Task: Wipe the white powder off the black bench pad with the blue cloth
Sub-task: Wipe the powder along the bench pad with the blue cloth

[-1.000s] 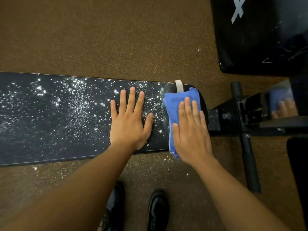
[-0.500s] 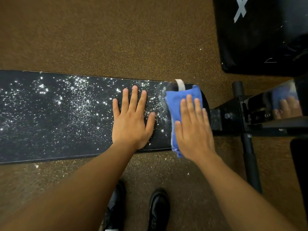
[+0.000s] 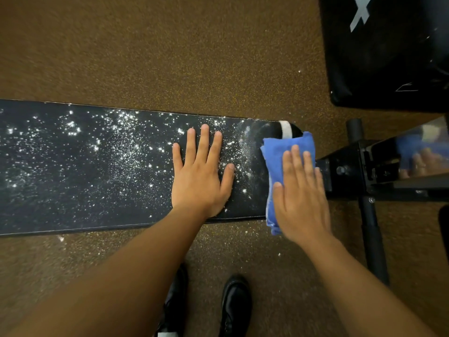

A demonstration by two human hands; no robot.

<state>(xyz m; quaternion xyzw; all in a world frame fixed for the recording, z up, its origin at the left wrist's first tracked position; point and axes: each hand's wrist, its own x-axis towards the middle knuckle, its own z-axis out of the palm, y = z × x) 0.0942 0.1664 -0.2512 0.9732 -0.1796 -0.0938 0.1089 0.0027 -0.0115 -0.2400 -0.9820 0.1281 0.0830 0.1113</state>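
Note:
A long black bench pad (image 3: 60, 203) runs across the view, speckled with white powder (image 3: 121, 147). My left hand (image 3: 201, 176) lies flat on the pad with fingers spread, right of the thickest powder. A folded blue cloth (image 3: 284, 149) sits at the pad's right end, and my right hand (image 3: 301, 193) presses it down with straight fingers. The cloth's near end hangs a little over the pad's front edge. A darker, less dusty patch shows between the cloth and my left hand. A white strap (image 3: 285, 128) crosses the pad's end just beyond the cloth.
The bench's black metal frame (image 3: 352, 171) and a foot bar (image 3: 371, 229) stand right of the pad. A large black padded block (image 3: 388, 49) lies on the brown floor at the upper right. My black shoes (image 3: 235, 305) stand below the pad. A mirrored surface (image 3: 422, 152) reflects my hand.
My right hand has slid the blue cloth slightly to the right, to the pad's end, uncovering a wiped patch. My left hand has stayed flat in place.

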